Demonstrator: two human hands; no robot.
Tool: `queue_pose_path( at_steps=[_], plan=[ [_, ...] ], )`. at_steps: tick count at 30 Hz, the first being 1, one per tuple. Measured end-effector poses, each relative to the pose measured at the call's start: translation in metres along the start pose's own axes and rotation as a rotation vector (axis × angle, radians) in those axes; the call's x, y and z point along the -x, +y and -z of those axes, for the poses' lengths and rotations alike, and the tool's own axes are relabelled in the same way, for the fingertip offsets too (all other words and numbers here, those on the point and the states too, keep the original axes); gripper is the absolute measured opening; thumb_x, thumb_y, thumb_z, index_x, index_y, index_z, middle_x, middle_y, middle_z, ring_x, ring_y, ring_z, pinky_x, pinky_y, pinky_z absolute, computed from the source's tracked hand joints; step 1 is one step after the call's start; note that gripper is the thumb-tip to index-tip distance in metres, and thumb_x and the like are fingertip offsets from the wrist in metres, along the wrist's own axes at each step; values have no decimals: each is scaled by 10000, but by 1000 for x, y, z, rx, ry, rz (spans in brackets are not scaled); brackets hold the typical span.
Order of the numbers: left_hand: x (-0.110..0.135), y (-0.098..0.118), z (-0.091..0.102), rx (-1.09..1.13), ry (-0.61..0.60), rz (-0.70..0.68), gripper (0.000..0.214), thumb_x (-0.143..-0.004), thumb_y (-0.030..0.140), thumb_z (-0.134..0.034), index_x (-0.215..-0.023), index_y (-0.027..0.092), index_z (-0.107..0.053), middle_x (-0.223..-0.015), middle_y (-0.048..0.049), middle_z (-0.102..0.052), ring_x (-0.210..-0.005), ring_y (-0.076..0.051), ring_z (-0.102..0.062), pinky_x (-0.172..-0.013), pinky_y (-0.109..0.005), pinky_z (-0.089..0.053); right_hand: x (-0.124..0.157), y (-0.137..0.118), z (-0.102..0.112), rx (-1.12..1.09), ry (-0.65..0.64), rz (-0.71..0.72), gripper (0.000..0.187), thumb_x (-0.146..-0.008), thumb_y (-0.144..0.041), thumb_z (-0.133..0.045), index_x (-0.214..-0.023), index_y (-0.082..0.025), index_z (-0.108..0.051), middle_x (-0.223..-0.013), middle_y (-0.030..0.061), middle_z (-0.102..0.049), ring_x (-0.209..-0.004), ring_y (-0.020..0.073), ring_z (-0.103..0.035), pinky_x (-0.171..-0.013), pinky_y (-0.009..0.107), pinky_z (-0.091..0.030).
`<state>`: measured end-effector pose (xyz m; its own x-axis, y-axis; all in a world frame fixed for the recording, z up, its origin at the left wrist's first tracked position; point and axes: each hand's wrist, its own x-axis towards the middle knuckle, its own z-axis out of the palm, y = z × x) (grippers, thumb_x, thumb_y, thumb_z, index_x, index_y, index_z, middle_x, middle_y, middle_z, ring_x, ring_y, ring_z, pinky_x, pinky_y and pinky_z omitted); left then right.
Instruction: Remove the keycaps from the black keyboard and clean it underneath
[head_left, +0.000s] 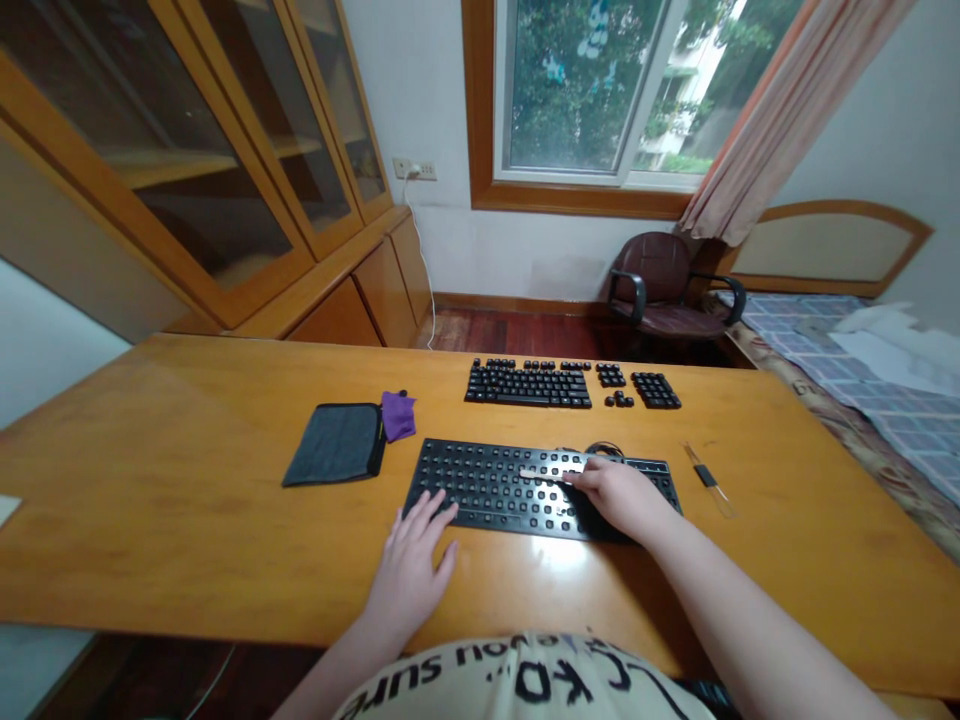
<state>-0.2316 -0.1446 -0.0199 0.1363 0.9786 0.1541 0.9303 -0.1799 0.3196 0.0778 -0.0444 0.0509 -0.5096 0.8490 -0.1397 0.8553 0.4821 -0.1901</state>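
A black keyboard (pixel 480 482) with its keycaps off lies on the desk, rows of bare switches showing. My left hand (pixel 420 555) is open, its fingers spread and the fingertips resting on the keyboard's front left corner. Over the right part of the keyboard, my right hand (pixel 619 492) pinches a thin pale stick (pixel 541 475). The stick points left, and its tip is among the switches; whether it ends in bristles is too small to tell. Behind the keyboard the removed black keycaps (pixel 529 385) are laid out in keyboard order.
A wire keycap puller (pixel 705 475) with a black handle lies right of the keyboard. On the left are a dark grey pouch (pixel 337 443) and a purple cloth (pixel 398 415). A coiled black cable (pixel 604 449) sits behind the keyboard. Beyond the wooden desk (pixel 187 480) stands an office chair (pixel 664 285).
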Motion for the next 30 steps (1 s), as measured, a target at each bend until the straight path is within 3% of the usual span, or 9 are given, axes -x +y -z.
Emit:
queue_pose_path(
  at_steps=[7, 20, 24, 30],
  plan=[
    [1, 0, 0, 17, -9, -1, 394, -845, 247, -468, -1234, 264, -527, -1371, -51, -467, -1293, -272, -372, -1054, -550, -288, -43, -53, -9, 28, -42, 52, 355, -937, -336, -344, -1084, -324, -667, -833, 47, -635, -736, 177, -631, -633, 249, -428],
    [1, 0, 0, 22, 0, -1, 372, -835, 239, -480, -1198, 244, -559, -1362, -66, -474, -1283, -272, -383, -1053, -546, -290, -119, -145, -11, -53, -85, 238, 338, -901, -246, -378, -1090, -245, -658, -926, 89, -655, -814, 212, -643, -693, 287, -471],
    [2, 1, 0, 29, 2, -4, 382, -831, 234, -487, -1207, 243, -554, -1361, -67, -475, -1286, -268, -378, -1056, -538, -288, -123, -148, -11, -116, -49, 243, 376, -925, -238, -339, -1219, -289, -567, -981, 73, -634, -834, 186, -637, -721, 271, -463],
    [3, -1, 0, 61, 12, -3, 413, -832, 221, -480, -1240, 268, -519, -1374, -55, -456, -1296, -263, -363, -1061, -541, -280, -103, -108, -4, -207, 37, 49, 380, -923, -231, -340, -1223, -254, -571, -1043, 84, -626, -922, 192, -616, -817, 281, -438]
  ],
)
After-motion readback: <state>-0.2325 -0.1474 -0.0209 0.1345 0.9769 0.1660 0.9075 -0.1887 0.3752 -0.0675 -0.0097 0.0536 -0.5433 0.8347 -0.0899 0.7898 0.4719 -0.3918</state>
